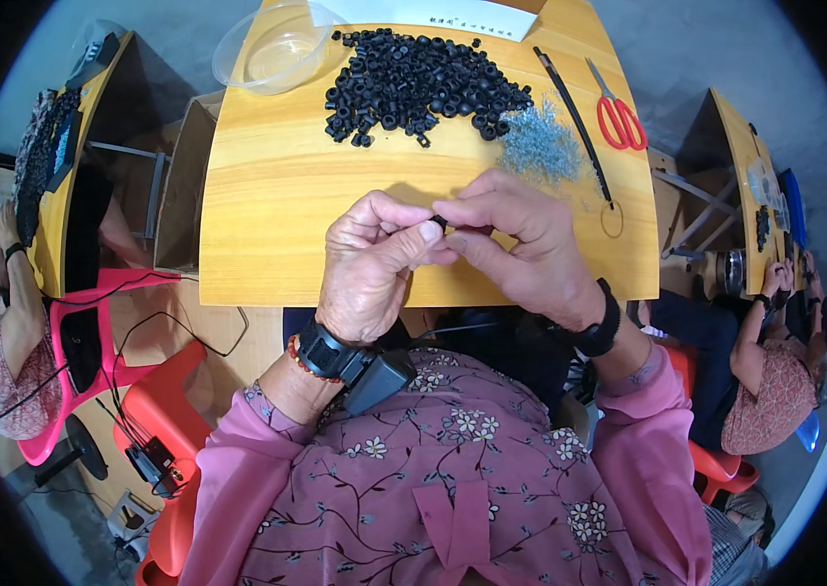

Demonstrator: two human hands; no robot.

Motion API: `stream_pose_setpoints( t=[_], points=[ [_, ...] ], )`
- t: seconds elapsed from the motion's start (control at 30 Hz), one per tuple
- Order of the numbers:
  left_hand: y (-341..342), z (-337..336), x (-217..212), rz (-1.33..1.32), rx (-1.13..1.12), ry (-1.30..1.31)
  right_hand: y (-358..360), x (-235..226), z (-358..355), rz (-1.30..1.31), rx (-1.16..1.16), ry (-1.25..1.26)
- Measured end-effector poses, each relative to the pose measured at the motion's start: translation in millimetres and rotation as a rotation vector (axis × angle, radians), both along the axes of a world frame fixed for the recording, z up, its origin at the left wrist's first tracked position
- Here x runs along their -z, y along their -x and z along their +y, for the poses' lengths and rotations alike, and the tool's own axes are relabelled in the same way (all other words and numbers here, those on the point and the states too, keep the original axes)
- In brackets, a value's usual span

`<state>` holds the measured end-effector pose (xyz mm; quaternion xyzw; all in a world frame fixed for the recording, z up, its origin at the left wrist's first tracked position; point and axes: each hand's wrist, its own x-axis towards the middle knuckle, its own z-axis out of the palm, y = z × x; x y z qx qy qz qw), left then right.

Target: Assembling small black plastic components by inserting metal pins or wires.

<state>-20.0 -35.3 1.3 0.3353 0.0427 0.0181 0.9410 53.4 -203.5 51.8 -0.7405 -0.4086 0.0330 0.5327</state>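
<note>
A small black part (pixel 440 223) sits pinched between the fingertips of both hands, in front of my body at the table's near edge. My left hand (pixel 374 256) grips it between thumb and forefinger. From the other side my right hand (pixel 521 234) has thumb and forefinger closed on it as well. Fingers hide most of the part, so its exact kind does not show. Beyond my hands lies a heap of small black ring-like parts (pixel 413 83) on the table. Beside that heap is a pile of tiny pale blue-clear pieces (pixel 542 142).
On the wooden table (pixel 267 215) stand a clear plastic bowl (pixel 276 49) and a white box (pixel 433 15) at the back. A thin black rod (pixel 579 117) and red-handled scissors (pixel 618 115) lie at the right. Other people sit at tables on both sides.
</note>
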Motion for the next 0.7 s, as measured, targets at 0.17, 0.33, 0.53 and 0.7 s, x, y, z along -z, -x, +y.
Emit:
stream_pose_setpoints(
  t=[0.17,0.33,0.53,0.7],
  points=[
    [-2,-1,-8,0.047,-0.025,-0.062,3,7,3,0.002,0.045,0.003],
    [-2,4,1,0.027,0.034,-0.191,2,10,3,0.023,0.047,0.013],
    [-2,5,-4,0.066,0.057,-0.165,4,13,3,-0.017,0.019,0.022],
    [-3,5,-3,0.047,0.081,-0.139,5,12,2,0.034,0.012,-0.020]
  ],
)
